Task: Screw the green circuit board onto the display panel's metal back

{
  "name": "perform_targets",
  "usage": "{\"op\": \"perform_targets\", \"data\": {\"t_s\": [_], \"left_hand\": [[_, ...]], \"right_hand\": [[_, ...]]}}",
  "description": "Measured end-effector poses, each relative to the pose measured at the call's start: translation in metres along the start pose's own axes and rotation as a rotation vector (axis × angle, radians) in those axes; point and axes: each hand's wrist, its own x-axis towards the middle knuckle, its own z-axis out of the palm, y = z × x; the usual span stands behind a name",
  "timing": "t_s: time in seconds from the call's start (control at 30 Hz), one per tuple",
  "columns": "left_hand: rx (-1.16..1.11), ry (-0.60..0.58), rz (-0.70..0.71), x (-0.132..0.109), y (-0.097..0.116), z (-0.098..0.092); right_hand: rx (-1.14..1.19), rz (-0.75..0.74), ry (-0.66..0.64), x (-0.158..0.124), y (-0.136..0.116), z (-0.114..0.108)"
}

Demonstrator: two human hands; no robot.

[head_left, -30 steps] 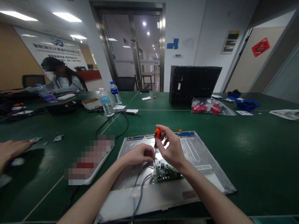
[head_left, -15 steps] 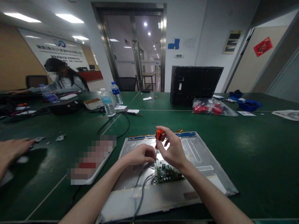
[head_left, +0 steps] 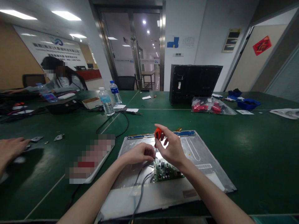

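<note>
My right hand is closed around the orange and black handle of a screwdriver. Its thin shaft points down to the top left corner of a green circuit board. Beside the tip is my left hand, fingers curled and pressed together at that corner; whatever they pinch is hidden. The board rests on a silver metal panel, which lies flat on the table. Grey cables run from the board's left side over the panel's near edge. A blue strip lines the panel's far edge.
Another person's hand rests at the left near small metal parts. A blurred-out object with a white edge lies left of the panel. Water bottles, a black monitor and a bag of red items stand farther back.
The whole view has shifted slightly. Both my hands and the screwdriver keep nearly the same place over the board's corner. The other person's hand has moved a little left.
</note>
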Motion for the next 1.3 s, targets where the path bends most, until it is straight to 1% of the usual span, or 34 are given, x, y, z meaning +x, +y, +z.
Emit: {"op": "perform_targets", "data": {"t_s": [0.13,0.33,0.5,0.63,0.7,0.77,0.93,1.17,1.3], "left_hand": [[0.035,-0.001,0.005,-0.0001,0.0019,-0.0012],[0.031,-0.012,-0.002,0.002,-0.0045,-0.0025],[0.015,-0.016,0.001,0.0012,-0.0012,-0.0018],[0.034,-0.009,0.0,0.0003,0.0002,-0.0013],[0.034,-0.009,-0.001,0.0006,-0.0014,-0.0016],[0.041,0.001,0.002,0.0011,-0.0027,-0.0019],[0.05,0.001,-0.001,0.001,-0.0009,-0.0028],[0.054,-0.008,-0.013,0.0015,-0.0022,-0.0027],[0.037,-0.006,-0.007,0.0008,0.0003,-0.0023]], "right_hand": [[-0.035,-0.01,0.007,0.0002,0.0004,-0.0002],[-0.062,-0.059,-0.018,-0.0007,-0.0016,-0.0021],[-0.048,-0.044,-0.027,-0.0017,0.0007,-0.0002],[-0.127,-0.097,-0.008,-0.0013,0.003,0.0],[-0.174,-0.126,-0.024,-0.0013,0.0022,-0.0015],[-0.166,-0.141,-0.045,-0.0014,0.0003,-0.0031],[-0.068,-0.123,-0.069,-0.0009,-0.0011,-0.0047],[-0.177,-0.125,-0.043,0.0008,0.0038,-0.0051],[-0.131,-0.124,-0.059,-0.0004,0.0017,-0.0055]]}}
